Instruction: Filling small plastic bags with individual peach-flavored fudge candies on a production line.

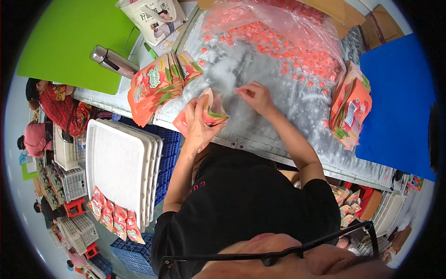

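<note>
An orange-red pouch with green printing (pixel 216 107) is in my left hand (pixel 197 126), its mouth spread wide and turned up toward the right. My left fingers wrap round its near and left sides. To the right, apart from the pouch, my right hand (pixel 259 98) hovers over the grey table (pixel 239 69) with thumb and fingers pinched together. Something small and pinkish shows at those fingertips, too small to name. Flat pouches (pixel 151 88) lie in a fanned stack left of my left hand. Beyond my right hand spreads a heap of small red pieces in clear wrappers (pixel 283 49).
More pouches (pixel 351 109) are stacked at the table's right, beside a blue panel (pixel 395 102). A steel thermos (pixel 113 61) and a white bag (pixel 153 21) stand at the far left near a green panel (pixel 69 42). Stacked white trays (pixel 116 158) hold several filled pouches (pixel 116 216).
</note>
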Demonstrator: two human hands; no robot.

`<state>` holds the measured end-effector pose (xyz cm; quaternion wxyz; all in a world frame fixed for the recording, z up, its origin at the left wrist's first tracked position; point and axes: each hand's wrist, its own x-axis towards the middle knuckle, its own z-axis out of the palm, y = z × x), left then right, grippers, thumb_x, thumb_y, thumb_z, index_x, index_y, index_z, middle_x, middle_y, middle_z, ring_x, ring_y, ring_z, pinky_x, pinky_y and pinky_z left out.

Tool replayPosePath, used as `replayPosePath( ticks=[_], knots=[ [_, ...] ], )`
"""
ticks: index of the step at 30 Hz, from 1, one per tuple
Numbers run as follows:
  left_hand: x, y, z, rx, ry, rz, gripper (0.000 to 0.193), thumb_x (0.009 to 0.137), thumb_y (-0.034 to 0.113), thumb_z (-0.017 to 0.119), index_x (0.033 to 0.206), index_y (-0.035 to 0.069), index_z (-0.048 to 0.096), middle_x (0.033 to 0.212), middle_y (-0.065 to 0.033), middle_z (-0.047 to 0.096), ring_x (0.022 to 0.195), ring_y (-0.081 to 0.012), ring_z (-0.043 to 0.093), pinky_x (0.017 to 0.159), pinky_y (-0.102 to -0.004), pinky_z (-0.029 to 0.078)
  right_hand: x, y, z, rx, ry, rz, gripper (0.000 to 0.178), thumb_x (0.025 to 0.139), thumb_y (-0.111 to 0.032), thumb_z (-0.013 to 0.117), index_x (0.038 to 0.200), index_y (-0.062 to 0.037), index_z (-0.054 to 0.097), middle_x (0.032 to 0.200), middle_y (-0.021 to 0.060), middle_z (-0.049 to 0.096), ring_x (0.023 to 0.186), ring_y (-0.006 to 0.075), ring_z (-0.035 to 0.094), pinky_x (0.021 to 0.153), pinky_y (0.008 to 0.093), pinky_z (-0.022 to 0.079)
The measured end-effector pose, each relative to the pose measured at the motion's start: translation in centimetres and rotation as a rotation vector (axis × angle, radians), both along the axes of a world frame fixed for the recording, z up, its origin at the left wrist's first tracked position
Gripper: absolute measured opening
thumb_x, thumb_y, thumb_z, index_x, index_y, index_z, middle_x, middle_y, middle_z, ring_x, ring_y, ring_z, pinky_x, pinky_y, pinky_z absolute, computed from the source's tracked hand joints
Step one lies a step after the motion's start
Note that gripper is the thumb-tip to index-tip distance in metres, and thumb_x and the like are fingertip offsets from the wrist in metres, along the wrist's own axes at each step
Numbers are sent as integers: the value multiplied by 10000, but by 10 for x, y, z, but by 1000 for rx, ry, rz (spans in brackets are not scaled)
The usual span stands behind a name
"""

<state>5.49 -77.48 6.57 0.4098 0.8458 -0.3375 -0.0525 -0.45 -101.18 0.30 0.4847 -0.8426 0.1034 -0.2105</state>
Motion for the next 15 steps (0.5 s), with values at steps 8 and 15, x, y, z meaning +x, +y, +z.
replayPosePath(
  ticks=[8, 15],
  knots=[
    [-9, -8, 2, 92, -239, -31, 971, 515, 284, 924, 1353, 103, 468, 1284, -214, 382, 1209, -407, 383, 1017, -561, 315, 20, 25, 92, -275, 261, 571, 198, 782, -197, 668, 909, -64, 741, 712, 129, 640, 659, 253, 648, 637, 341, 510],
    [-24, -16, -2, 134, -233, -1, 1085, 520, 302, 918, 1445, 146, 371, 1299, -197, 372, 1273, -393, 350, 1072, -662, 217, 36, 37, 65, 304, 609, 441, 245, 792, -213, 623, 932, -31, 710, 790, 186, 680, 704, 340, 661, 695, 398, 527]
  ],
)
